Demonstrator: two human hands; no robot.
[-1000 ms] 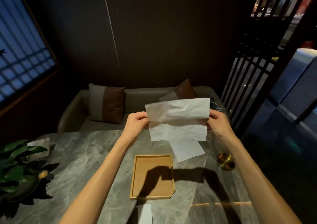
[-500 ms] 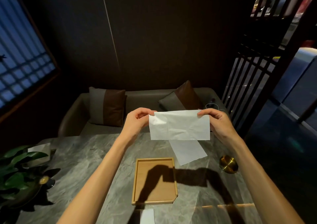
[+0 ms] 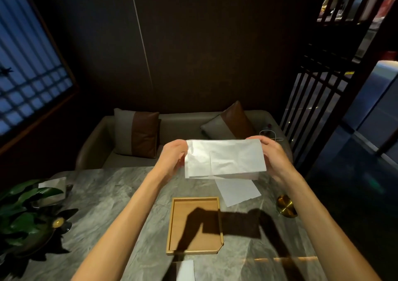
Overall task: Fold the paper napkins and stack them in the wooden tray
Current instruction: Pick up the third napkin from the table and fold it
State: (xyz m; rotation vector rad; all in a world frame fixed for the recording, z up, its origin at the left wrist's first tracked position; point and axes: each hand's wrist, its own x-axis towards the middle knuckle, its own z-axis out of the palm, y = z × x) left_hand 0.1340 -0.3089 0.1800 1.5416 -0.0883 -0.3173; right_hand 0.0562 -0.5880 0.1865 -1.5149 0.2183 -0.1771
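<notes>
A white paper napkin (image 3: 225, 159), folded over into a wide strip, hangs in the air above the far part of the table. My left hand (image 3: 172, 156) pinches its left end and my right hand (image 3: 273, 153) pinches its right end. Below it a second white napkin (image 3: 237, 191) lies flat on the table. The wooden tray (image 3: 172, 227) sits on the table nearer to me, with nothing in it but the shadow of my hands. A white paper piece (image 3: 185, 270) shows at the near edge.
The grey marble table (image 3: 103, 205) carries a green plant in a dark dish (image 3: 23, 216) at the left and a small brass disc (image 3: 285, 205) at the right. A sofa with two cushions (image 3: 137, 136) stands behind the table. A slatted screen (image 3: 312, 108) rises at the right.
The napkin went from half unfolded to folded over into a doubled strip. Both hands stayed on its ends and shifted slightly to the right.
</notes>
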